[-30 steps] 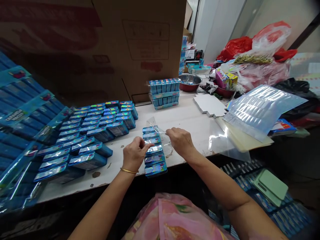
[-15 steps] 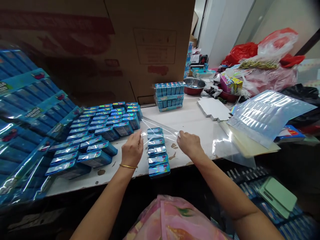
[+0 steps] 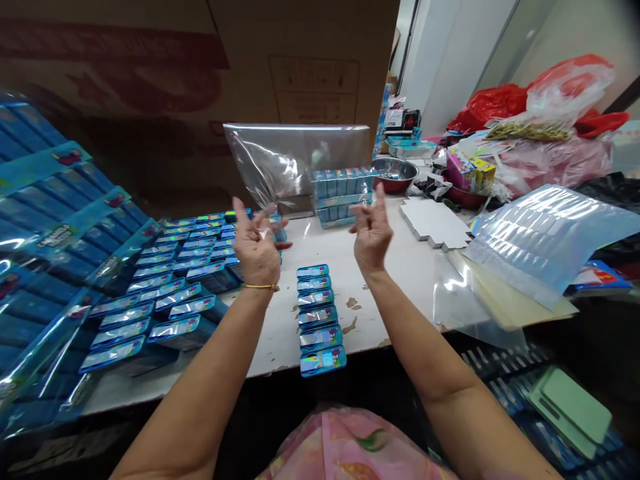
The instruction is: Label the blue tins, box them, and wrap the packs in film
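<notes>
A clear plastic bag stands spread in the air above the table's back, before the cardboard. Just below its left side is my left hand, fingers spread, with a gold bracelet at the wrist. My right hand is raised near the bag's lower right, index finger up and the others partly bent, nothing seen in it. Between and below my hands, a row of several small blue boxes runs toward the table's front edge. Behind the bag stands a wrapped two-tier pack of blue boxes.
Many blue boxes cover the table's left, beside tall wrapped stacks. A large cardboard box rises behind. To the right lie white cards, plastic sheets, a red bowl and bags.
The film that was stretched low between my closed hands now stands opened out higher and further back. Both hands have risen and their fingers have parted. The view has shifted slightly.
</notes>
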`<state>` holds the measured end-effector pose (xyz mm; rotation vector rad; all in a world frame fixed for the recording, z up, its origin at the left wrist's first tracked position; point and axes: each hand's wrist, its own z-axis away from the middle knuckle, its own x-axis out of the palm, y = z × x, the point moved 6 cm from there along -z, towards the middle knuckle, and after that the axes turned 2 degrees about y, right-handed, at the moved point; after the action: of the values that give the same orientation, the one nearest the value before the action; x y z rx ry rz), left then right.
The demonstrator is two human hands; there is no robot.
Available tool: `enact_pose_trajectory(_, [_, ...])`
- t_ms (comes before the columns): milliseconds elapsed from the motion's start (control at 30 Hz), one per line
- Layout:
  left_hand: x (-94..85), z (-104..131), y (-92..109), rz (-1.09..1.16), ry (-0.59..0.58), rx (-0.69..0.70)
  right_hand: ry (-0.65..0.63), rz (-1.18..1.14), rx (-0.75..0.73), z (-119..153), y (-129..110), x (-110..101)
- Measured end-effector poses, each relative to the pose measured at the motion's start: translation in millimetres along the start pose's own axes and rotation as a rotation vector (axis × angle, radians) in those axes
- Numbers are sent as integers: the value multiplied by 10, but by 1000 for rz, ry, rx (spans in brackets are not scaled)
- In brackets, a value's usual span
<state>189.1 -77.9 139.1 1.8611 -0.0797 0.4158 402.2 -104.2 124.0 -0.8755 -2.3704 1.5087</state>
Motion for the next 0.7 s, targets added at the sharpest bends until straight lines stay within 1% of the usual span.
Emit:
enact_pose_trajectory(33, [-36, -5, -238, 12, 42, -159, 11, -64, 127, 8, 164, 96])
enact_pose_trajectory(67, [-83, 13, -516, 11, 86, -346, 21, -123, 274, 36, 350, 199])
enact_pose_trajectory(100, [-134, 37, -770, 15, 127, -483, 30, -180, 427, 82, 539, 305])
enact_pose_trajectory(133, [-164, 54, -993, 37, 126, -576, 37, -235, 570, 141, 715, 404])
enact_pose_trajectory(167, [-209, 58, -1172, 60, 146, -618, 42, -290, 690, 201, 865, 490])
enact_pose_trajectory(200, [-254, 54, -1317, 78, 166, -635, 45, -339, 777, 253, 984, 558])
enact_pose_trajectory(233, [-292, 42, -1431, 90, 175, -634, 49, -380, 827, 289, 1077, 607])
enact_pose_trajectory(267, [-329, 26, -1520, 88, 184, -622, 54, -411, 847, 310, 1150, 635])
enact_pose_trajectory(333, [-395, -5, -1660, 47, 198, -594, 67, -433, 848, 329, 1276, 653])
enact_pose_trajectory(433, [-498, -22, -1838, -65, 223, -552, 58, -404, 830, 366, 1468, 649])
enact_pose_trajectory(500, [-573, 13, -1944, -107, 220, -542, 17, -339, 813, 433, 1584, 638])
enact_pose_trajectory(533, [-607, 44, -1982, -144, 194, -534, -14, -287, 780, 475, 1619, 625])
enact_pose_trajectory(600, [-673, 126, -2005, -284, 117, -489, -89, -130, 635, 567, 1615, 588])
enact_pose_trajectory(700, [-706, 261, -1917, -586, -22, -322, -157, 148, 345, 728, 1468, 543])
